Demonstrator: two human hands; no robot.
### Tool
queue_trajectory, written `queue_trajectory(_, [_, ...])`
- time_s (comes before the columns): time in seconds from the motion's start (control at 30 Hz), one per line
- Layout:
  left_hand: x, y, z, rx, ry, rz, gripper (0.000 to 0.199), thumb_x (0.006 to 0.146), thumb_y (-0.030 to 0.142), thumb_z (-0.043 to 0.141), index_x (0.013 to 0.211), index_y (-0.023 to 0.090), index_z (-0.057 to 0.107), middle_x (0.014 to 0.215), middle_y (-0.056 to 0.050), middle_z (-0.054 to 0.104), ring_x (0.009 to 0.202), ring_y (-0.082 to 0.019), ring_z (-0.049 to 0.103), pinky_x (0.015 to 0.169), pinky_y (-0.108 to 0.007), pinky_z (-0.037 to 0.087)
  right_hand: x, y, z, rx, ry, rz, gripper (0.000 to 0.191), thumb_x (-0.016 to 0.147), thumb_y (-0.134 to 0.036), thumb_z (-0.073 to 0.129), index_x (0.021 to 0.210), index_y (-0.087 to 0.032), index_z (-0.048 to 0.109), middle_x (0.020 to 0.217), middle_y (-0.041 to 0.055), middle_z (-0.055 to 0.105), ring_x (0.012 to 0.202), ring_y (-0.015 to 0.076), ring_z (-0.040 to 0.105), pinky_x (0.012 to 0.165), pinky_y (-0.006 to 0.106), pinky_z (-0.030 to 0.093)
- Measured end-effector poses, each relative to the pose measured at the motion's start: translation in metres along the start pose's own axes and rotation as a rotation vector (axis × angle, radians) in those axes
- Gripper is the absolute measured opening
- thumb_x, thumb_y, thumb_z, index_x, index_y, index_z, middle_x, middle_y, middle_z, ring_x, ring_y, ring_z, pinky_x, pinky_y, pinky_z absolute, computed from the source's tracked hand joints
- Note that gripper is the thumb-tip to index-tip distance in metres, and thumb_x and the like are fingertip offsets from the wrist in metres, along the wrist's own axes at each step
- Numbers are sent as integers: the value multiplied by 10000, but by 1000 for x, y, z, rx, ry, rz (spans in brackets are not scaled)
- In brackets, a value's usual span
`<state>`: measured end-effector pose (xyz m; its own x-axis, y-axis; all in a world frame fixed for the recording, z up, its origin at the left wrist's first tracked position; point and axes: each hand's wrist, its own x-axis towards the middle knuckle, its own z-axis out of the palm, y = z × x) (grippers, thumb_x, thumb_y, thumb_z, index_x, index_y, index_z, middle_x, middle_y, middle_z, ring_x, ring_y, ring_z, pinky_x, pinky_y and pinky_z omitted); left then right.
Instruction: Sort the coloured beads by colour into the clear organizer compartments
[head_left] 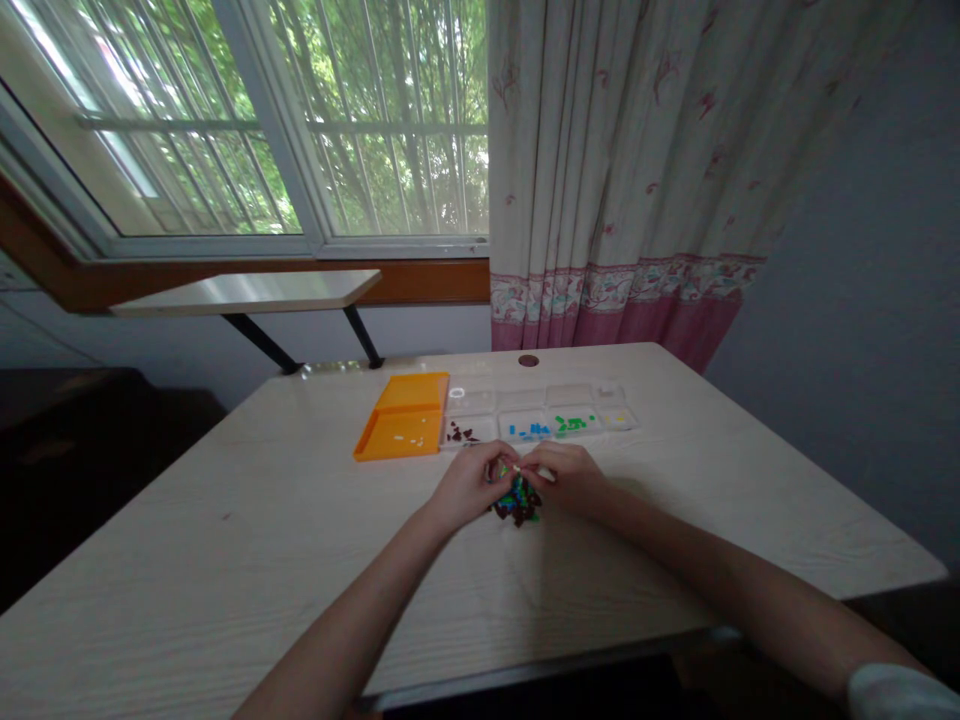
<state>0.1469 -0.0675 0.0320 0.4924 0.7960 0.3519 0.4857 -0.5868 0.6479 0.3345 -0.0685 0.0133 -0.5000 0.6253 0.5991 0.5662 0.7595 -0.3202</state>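
Left hand, right hand, one multicoloured cluster between, one orange case.

You had a pale wood-grained table under both hands. Ahead and left of your left hand lay an open orange case; just beside it, beyond both hands, stretched a clear divided tray. Between your left and right hand was a cluster of small pieces. Farther off, left of your hands, a raised shelf stood on dark legs.
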Motion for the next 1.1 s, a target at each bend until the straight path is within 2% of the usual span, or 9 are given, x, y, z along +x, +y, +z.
queue_trajectory(0.17, [0,-3,-1,23,44,1,159,725,191,539,878,167,577,735,5,588,584,-86,473,539,-185,368,1,3,-1,-18,38,-27,97,788,-207,525,799,-200,621,726,10,650,665,105,586,627,200,432])
queue_trajectory(0.33, [-1,-10,-6,98,85,12,126,753,201,516,856,172,583,732,6,579,576,-83,472,547,-192,376,4,15,-13,-56,285,-16,84,785,-207,538,795,-195,620,721,20,652,661,107,591,618,205,443])
queue_trajectory(0.43, [-1,-12,-10,138,67,22,104,769,203,501,811,168,589,705,6,575,571,-84,474,546,-195,374,5,20,-22,-71,368,14,83,784,-200,541,807,-193,621,735,28,653,648,109,582,605,211,447])
queue_trajectory(0.6, [-1,-9,-9,125,83,51,105,783,217,514,795,173,609,693,3,578,590,-88,486,567,-198,383,5,17,-22,-67,341,-7,69,775,-193,553,788,-195,621,716,18,654,627,103,580,587,206,444])
queue_trajectory(0.87, [-1,1,-2,94,202,113,159,789,265,547,910,190,617,707,-7,565,633,-97,505,596,-204,401,5,7,-11,-36,309,-90,45,770,-196,565,778,-202,608,699,3,656,655,102,603,618,204,453])
queue_trajectory(1.1, [-2,6,1,79,211,147,150,796,241,536,913,190,614,740,-18,582,665,-107,525,599,-211,414,5,2,-7,-39,262,-127,41,781,-208,560,789,-210,601,724,1,664,675,96,607,642,199,445])
